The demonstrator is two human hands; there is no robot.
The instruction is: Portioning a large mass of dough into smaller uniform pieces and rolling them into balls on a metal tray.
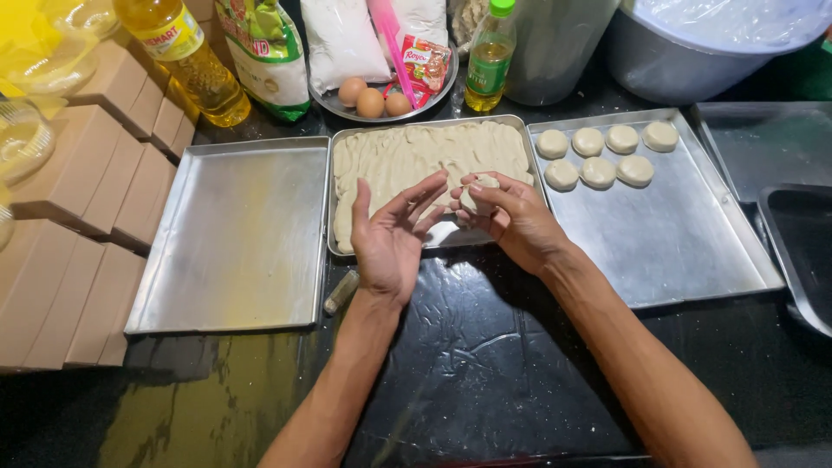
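Pinching a dough ball [478, 194], right hand [511, 221] faces open left hand [390, 234] below green-labelled bag [264, 52].

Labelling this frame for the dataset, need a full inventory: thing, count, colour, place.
dough piece: 1, pale, in right hand's fingers
middle tray: 1, metal, holds a sheet of pale dough
right tray: 1, metal, right of middle tray
dough discs: 7, pale, far end of right tray
left tray: 1, metal, left
eggs: 3, brown, on round plate at back
oil bottles: 2, yellow, back
white bags: 2, back
cardboard boxes: several, brown, far left
large pot: 1, metal, back right
dark tray: 1, right edge
left hand: open, palm up
right hand: pinching dough piece
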